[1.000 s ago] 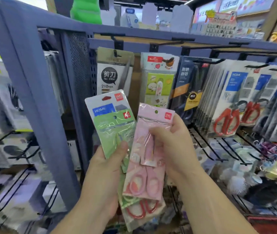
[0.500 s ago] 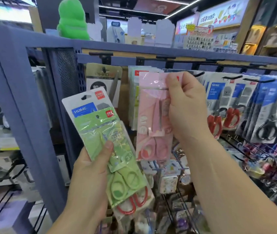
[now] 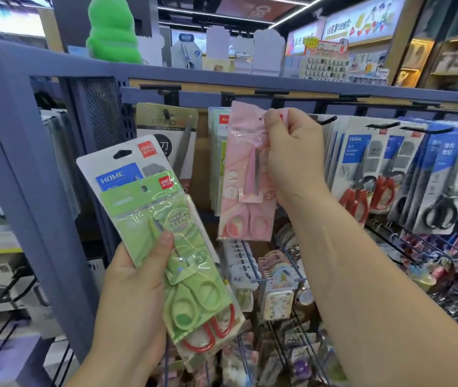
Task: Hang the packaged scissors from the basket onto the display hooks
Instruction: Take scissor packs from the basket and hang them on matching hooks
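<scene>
Progress: pink scissors pack (image 3: 246, 191) is up at the display hooks (image 3: 327, 121), centre frame, not yet hung.
Right hand (image 3: 292, 152): fingers pinch its top edge.
Left hand (image 3: 135, 297): grips the green pack (image 3: 166, 233) and red-handled pack (image 3: 110, 169), lower left, both left to hang.
Basket: out of view.

Pink scissors pack (image 3: 246, 191) held up at the display hooks (image 3: 327, 120).
My right hand (image 3: 292, 152) pinches its top edge; my left hand (image 3: 135, 289) grips a green scissors pack (image 3: 166, 233) stacked on a white pack (image 3: 110, 166).
</scene>
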### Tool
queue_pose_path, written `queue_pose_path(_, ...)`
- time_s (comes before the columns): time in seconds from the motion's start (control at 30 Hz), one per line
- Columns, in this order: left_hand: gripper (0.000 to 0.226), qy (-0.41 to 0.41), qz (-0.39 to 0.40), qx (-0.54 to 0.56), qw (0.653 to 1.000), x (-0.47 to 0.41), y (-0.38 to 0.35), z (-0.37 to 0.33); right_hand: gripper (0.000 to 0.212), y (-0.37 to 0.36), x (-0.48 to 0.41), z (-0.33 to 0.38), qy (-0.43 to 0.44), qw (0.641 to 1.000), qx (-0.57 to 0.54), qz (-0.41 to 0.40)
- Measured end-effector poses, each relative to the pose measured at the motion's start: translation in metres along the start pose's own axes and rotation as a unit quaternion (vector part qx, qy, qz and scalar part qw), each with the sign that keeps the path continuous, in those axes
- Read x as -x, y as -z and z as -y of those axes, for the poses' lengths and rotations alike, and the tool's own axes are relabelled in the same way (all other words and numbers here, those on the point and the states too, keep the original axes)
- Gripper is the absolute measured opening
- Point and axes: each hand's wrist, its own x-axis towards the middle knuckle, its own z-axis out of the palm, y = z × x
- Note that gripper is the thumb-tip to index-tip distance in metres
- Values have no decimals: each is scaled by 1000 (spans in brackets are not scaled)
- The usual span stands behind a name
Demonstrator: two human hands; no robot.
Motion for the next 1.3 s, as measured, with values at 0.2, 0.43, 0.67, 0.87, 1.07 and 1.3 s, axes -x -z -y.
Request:
queue_pose_path(0.2,35,5,5,12,1000,0,3,-4,38,-4,-4,-3,-4,1000,-7,-11)
queue_pose_path(0.43,37,9,13,14,1000,1,2,-2,40,-6,-3,-15,26,998,44,-29)
queue_pose_path(0.67,38,20,34,20,999,0,-4,-7,46,-10,-22,-26,25,986,163,-17)
queue_pose_path(0.87,39,37,33,36,998,-5,4,-7,20,0,26,-12,69,986,146,-49)
queue_pose_path(1.07,31,92,36,38,994,-4,-7,0,42,-37,108,-2,-71,974,-11,213)
queue_pose_path(1.3,42,146,32,52,987,-1,-9,8,24,-41,112,-33,-148,976,-106,124)
